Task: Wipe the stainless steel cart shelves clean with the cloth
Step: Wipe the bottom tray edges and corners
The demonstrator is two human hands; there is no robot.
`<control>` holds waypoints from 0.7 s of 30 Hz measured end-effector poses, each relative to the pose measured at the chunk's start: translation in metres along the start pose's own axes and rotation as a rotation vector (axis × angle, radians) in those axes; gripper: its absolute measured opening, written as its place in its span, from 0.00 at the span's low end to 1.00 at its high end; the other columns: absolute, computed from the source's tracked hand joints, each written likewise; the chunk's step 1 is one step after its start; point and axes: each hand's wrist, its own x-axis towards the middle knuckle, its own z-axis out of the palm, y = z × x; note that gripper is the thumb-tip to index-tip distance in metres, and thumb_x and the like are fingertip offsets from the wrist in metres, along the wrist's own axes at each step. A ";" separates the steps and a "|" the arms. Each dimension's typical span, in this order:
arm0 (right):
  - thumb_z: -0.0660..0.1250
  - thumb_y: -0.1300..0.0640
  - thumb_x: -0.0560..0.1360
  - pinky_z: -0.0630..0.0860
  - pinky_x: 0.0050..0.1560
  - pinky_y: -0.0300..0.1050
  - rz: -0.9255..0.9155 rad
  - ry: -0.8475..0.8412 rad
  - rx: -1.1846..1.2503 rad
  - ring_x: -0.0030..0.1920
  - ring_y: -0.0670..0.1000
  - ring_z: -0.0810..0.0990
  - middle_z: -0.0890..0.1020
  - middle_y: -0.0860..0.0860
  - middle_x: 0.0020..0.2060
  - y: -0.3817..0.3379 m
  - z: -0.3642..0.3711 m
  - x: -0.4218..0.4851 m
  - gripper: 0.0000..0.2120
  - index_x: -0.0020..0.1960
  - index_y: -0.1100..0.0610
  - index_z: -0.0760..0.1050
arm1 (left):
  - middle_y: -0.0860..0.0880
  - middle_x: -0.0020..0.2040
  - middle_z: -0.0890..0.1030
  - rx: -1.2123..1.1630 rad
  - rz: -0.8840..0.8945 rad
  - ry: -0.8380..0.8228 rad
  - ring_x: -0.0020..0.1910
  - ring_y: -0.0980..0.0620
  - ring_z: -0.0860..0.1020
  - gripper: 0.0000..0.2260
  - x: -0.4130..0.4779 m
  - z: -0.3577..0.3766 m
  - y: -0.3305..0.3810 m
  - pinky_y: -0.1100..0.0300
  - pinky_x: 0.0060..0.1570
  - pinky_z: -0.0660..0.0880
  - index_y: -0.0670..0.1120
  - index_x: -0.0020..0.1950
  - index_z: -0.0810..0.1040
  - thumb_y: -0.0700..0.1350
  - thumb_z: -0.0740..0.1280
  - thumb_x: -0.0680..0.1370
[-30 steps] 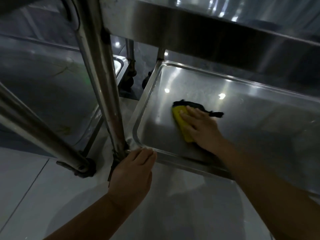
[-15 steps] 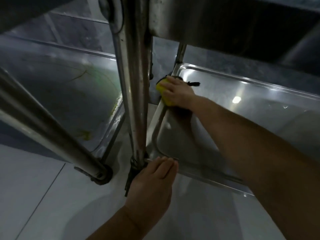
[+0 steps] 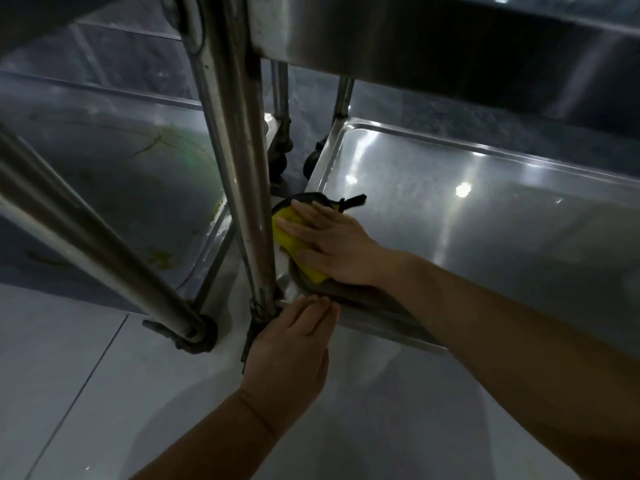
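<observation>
The cart's bottom steel shelf (image 3: 485, 216) is a shallow tray with a raised rim. A yellow cloth with a black edge (image 3: 287, 237) lies on its near-left corner, against the upright post (image 3: 239, 168). My right hand (image 3: 336, 244) presses flat on the cloth, fingers straight and spread toward the post. My left hand (image 3: 294, 344) rests on the shelf's front rim at the foot of the post, its fingers laid over the edge. The shelf above (image 3: 450, 46) overhangs the scene.
A second steel cart with a stained shelf (image 3: 131, 174) stands to the left, its slanted tube (image 3: 86, 244) crossing the foreground. Caster wheels (image 3: 313, 157) sit behind the shelf. Pale floor tiles (image 3: 104, 393) lie below.
My right hand has slid the cloth from the far-left rim back toward me into the near-left corner. The left hand has stayed at the post's foot.
</observation>
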 end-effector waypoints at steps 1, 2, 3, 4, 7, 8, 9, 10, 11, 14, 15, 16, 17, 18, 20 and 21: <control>0.37 0.31 0.72 0.48 0.75 0.54 -0.006 0.004 0.016 0.77 0.52 0.44 0.45 0.45 0.78 -0.001 -0.002 -0.010 0.31 0.75 0.35 0.44 | 0.49 0.54 0.82 0.014 0.007 0.003 0.53 0.49 0.80 0.19 -0.001 -0.001 0.000 0.59 0.53 0.75 0.45 0.58 0.81 0.45 0.59 0.72; 0.40 0.32 0.74 0.47 0.75 0.52 0.008 0.009 0.022 0.77 0.52 0.44 0.45 0.45 0.78 -0.001 -0.006 -0.018 0.29 0.75 0.36 0.45 | 0.49 0.54 0.82 0.028 0.013 0.004 0.53 0.49 0.81 0.18 -0.002 -0.003 0.001 0.59 0.52 0.75 0.45 0.57 0.82 0.44 0.62 0.71; 0.42 0.34 0.76 0.46 0.75 0.51 0.050 0.010 0.021 0.77 0.52 0.44 0.46 0.45 0.78 0.005 -0.010 -0.023 0.28 0.75 0.37 0.46 | 0.49 0.54 0.83 0.036 0.014 0.004 0.52 0.49 0.81 0.18 -0.003 -0.004 0.001 0.59 0.51 0.76 0.45 0.57 0.82 0.43 0.66 0.68; 0.44 0.35 0.77 0.47 0.75 0.50 0.116 0.010 0.015 0.77 0.52 0.45 0.46 0.46 0.78 0.013 -0.015 -0.027 0.29 0.76 0.39 0.47 | 0.48 0.54 0.83 0.040 0.010 0.001 0.52 0.49 0.81 0.19 -0.003 -0.006 0.002 0.59 0.50 0.76 0.45 0.57 0.82 0.42 0.68 0.66; 0.45 0.37 0.72 0.51 0.74 0.50 0.391 0.087 0.027 0.77 0.55 0.51 0.50 0.50 0.78 0.060 -0.027 -0.047 0.33 0.77 0.43 0.52 | 0.48 0.54 0.83 0.036 -0.001 -0.014 0.53 0.49 0.81 0.23 -0.003 -0.012 0.006 0.59 0.48 0.76 0.45 0.57 0.82 0.39 0.74 0.62; 0.46 0.37 0.74 0.51 0.73 0.50 0.481 0.112 0.040 0.76 0.56 0.52 0.51 0.51 0.78 0.081 -0.031 -0.060 0.33 0.77 0.44 0.52 | 0.49 0.54 0.83 0.036 -0.007 -0.023 0.53 0.49 0.81 0.24 -0.003 -0.014 0.007 0.59 0.48 0.77 0.44 0.57 0.82 0.38 0.76 0.60; 0.49 0.38 0.76 0.50 0.74 0.50 0.573 0.120 0.045 0.77 0.57 0.52 0.51 0.52 0.78 0.102 -0.035 -0.075 0.31 0.77 0.45 0.52 | 0.49 0.54 0.83 0.036 -0.013 -0.029 0.53 0.49 0.81 0.26 -0.003 -0.015 0.008 0.59 0.48 0.76 0.44 0.57 0.82 0.38 0.77 0.59; 0.51 0.40 0.80 0.49 0.74 0.51 0.666 0.117 0.050 0.77 0.56 0.51 0.50 0.52 0.78 0.120 -0.039 -0.092 0.28 0.78 0.46 0.51 | 0.49 0.54 0.83 0.039 -0.021 -0.031 0.53 0.49 0.81 0.26 -0.003 -0.016 0.009 0.60 0.49 0.76 0.44 0.57 0.82 0.38 0.78 0.59; 0.51 0.43 0.81 0.49 0.74 0.51 0.755 0.119 0.058 0.77 0.56 0.50 0.50 0.51 0.78 0.135 -0.041 -0.108 0.27 0.78 0.46 0.50 | 0.49 0.54 0.82 0.040 -0.027 -0.029 0.53 0.49 0.81 0.27 -0.003 -0.017 0.011 0.60 0.51 0.74 0.44 0.57 0.82 0.37 0.78 0.58; 0.50 0.46 0.82 0.49 0.74 0.55 0.927 0.144 0.099 0.77 0.57 0.49 0.49 0.51 0.78 0.147 -0.043 -0.139 0.25 0.78 0.44 0.51 | 0.48 0.54 0.82 0.047 -0.044 -0.028 0.54 0.48 0.81 0.27 -0.003 -0.017 0.016 0.59 0.53 0.72 0.43 0.58 0.81 0.38 0.78 0.58; 0.50 0.46 0.81 0.48 0.74 0.55 0.954 0.151 0.106 0.77 0.57 0.49 0.49 0.51 0.78 0.142 -0.041 -0.139 0.25 0.77 0.43 0.51 | 0.47 0.54 0.82 0.055 -0.048 -0.022 0.54 0.48 0.81 0.27 -0.003 -0.017 0.017 0.58 0.53 0.72 0.43 0.57 0.81 0.38 0.78 0.58; 0.50 0.45 0.81 0.48 0.74 0.55 0.959 0.160 0.104 0.77 0.58 0.49 0.49 0.51 0.78 0.134 -0.038 -0.136 0.25 0.77 0.43 0.51 | 0.47 0.54 0.82 0.064 -0.046 -0.014 0.54 0.47 0.81 0.27 -0.002 -0.016 0.019 0.57 0.54 0.73 0.42 0.57 0.81 0.38 0.78 0.58; 0.51 0.45 0.81 0.49 0.74 0.55 0.939 0.171 0.094 0.77 0.58 0.49 0.49 0.51 0.78 0.123 -0.036 -0.132 0.25 0.77 0.43 0.52 | 0.46 0.54 0.82 0.072 -0.038 -0.004 0.54 0.46 0.81 0.27 -0.002 -0.016 0.019 0.56 0.55 0.72 0.42 0.57 0.81 0.38 0.78 0.58; 0.51 0.44 0.81 0.50 0.74 0.55 0.893 0.170 0.075 0.76 0.58 0.50 0.49 0.51 0.78 0.109 -0.034 -0.126 0.24 0.77 0.43 0.53 | 0.45 0.54 0.82 0.077 -0.032 0.002 0.54 0.45 0.80 0.27 -0.003 -0.015 0.019 0.55 0.56 0.70 0.41 0.57 0.81 0.37 0.78 0.58; 0.49 0.42 0.81 0.52 0.73 0.57 0.700 0.150 0.024 0.76 0.60 0.52 0.51 0.52 0.78 0.077 -0.020 -0.115 0.24 0.77 0.42 0.55 | 0.44 0.55 0.82 0.087 -0.022 0.013 0.55 0.44 0.80 0.27 -0.005 -0.012 0.018 0.54 0.57 0.67 0.40 0.58 0.80 0.36 0.77 0.59; 0.46 0.41 0.80 0.53 0.73 0.59 0.571 0.143 0.006 0.75 0.61 0.53 0.52 0.53 0.78 0.058 -0.013 -0.111 0.26 0.76 0.43 0.55 | 0.44 0.55 0.81 0.087 -0.013 0.028 0.56 0.44 0.79 0.27 -0.005 -0.011 0.017 0.54 0.57 0.67 0.40 0.59 0.80 0.35 0.76 0.60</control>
